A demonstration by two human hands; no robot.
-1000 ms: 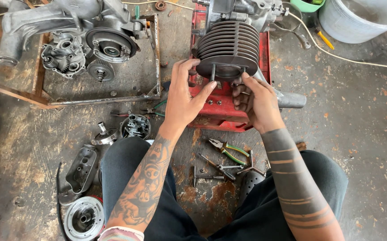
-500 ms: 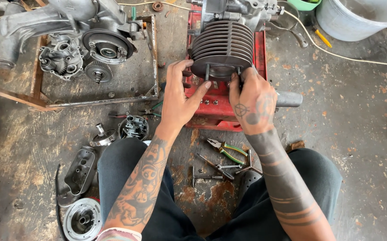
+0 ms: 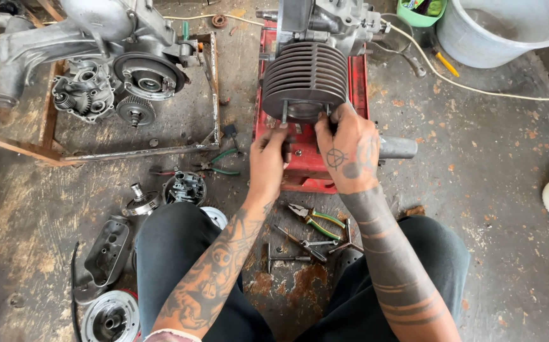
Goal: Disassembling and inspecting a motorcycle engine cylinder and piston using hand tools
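Finned grey metal engine cylinder (image 3: 306, 79) sits seated over its studs on the red stand (image 3: 306, 168); our left hand (image 3: 268, 158) and right hand (image 3: 348, 149) pinch at its base, head unfitted.

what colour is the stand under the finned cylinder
Red; the stand under the finned cylinder shows best in the head view.

Finned cylinder (image 3: 305, 79) on stand (image 3: 306, 166)
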